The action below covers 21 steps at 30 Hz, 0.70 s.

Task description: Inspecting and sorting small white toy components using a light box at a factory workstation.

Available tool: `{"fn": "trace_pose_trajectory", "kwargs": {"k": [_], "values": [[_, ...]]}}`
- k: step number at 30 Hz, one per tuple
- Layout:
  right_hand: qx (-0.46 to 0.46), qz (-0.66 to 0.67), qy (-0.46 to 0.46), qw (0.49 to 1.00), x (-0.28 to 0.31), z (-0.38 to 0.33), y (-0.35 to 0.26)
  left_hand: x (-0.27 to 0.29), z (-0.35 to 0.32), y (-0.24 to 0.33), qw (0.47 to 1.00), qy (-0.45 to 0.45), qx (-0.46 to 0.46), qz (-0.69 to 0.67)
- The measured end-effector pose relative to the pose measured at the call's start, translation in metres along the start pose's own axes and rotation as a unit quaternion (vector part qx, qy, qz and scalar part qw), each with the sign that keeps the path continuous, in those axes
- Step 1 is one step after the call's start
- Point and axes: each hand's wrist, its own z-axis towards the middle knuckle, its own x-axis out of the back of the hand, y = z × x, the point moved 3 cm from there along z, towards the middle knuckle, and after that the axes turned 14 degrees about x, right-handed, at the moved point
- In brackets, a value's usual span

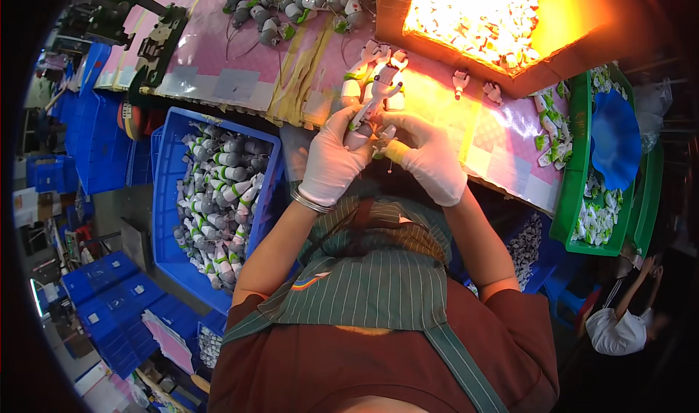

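Observation:
Both my hands wear white gloves and meet at the table's front edge. My left hand (331,162) is closed around a small white-and-grey toy figure (357,138). Close beside it, my right hand (435,164) has its thumb and fingers bent inward in a pinch on a small pale part (388,132), too small to name. A yellow wrap (397,151) covers one of its fingers. Just beyond my fingers stand several white toy parts with green bands (352,89), one partly hidden by a white-and-grey piece. Two small white hand-shaped pieces (460,83) lie farther right.
A brightly lit cardboard box (502,78) of small white parts stands at the back. Grey-and-white toy parts (291,5) are heaped at the far left. A blue crate (166,194) of figures stands left of my arm. Green trays (579,194) hold packets and a blue dish (615,140).

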Motion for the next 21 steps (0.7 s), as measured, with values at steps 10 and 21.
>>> {"fn": "trace_pose_trajectory", "kwargs": {"k": [10, 21], "values": [[0.1, -0.091, -0.025, 0.991, -0.008, 0.0, -0.013, 0.002, -0.004, 0.012, 0.997, 0.015, 0.066, -0.047], [-0.004, 0.111, 0.088, 0.99, 0.0, 0.009, -0.011, -0.001, -0.007, 0.017, 0.981, -0.074, 0.156, -0.092]]}}
